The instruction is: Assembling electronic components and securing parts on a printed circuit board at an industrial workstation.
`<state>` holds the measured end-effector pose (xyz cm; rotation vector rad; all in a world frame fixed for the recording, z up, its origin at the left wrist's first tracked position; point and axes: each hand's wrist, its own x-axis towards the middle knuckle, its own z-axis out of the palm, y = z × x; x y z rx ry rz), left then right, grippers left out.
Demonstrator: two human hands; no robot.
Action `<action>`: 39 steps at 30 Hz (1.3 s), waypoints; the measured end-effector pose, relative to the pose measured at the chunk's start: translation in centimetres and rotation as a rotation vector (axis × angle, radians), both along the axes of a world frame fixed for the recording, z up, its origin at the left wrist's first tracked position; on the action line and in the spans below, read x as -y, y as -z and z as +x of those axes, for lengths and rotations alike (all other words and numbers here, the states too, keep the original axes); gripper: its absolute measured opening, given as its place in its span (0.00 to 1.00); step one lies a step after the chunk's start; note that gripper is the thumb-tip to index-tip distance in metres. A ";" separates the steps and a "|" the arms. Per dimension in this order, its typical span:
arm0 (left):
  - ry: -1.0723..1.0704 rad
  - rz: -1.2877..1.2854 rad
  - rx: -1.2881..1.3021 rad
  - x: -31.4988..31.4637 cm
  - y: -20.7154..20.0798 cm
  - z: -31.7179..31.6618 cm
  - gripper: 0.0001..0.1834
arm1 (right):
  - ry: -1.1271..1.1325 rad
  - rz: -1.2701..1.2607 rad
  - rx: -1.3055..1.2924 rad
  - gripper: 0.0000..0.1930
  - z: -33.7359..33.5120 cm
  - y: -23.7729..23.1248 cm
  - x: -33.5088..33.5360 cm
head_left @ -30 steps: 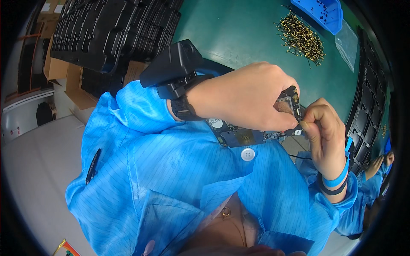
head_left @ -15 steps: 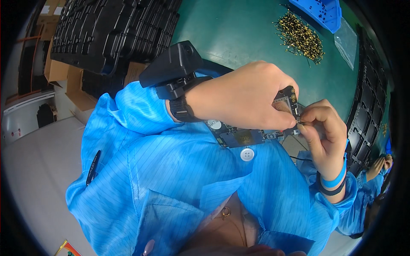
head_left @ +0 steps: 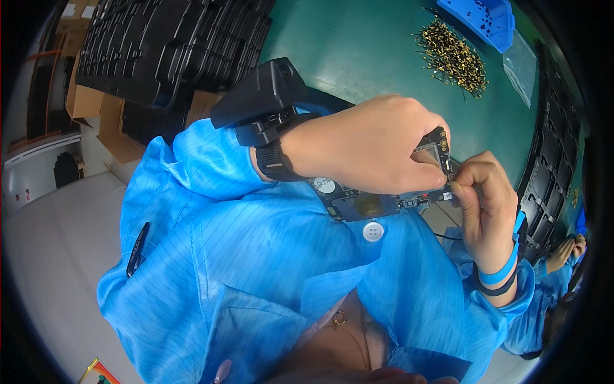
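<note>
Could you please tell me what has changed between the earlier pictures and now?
Very little: no clear move, grasp or release shows. The left hand still holds the board, with the right hand at its edge; the pile of parts and blue bin stayed put.

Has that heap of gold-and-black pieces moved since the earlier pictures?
No, not visibly in any direction: the heap of gold-and-black pieces keeps its place beside the blue tray on the green table.

one circuit board (head_left: 359,204), one blue bin (head_left: 504,33), one pen (head_left: 137,249)
</note>
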<state>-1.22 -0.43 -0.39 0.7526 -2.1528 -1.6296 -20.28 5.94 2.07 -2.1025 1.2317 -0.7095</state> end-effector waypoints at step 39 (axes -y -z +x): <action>-0.013 0.023 0.032 -0.2 -0.3 0.1 0.13 | -0.018 0.039 -0.047 0.07 0.3 -0.5 0.2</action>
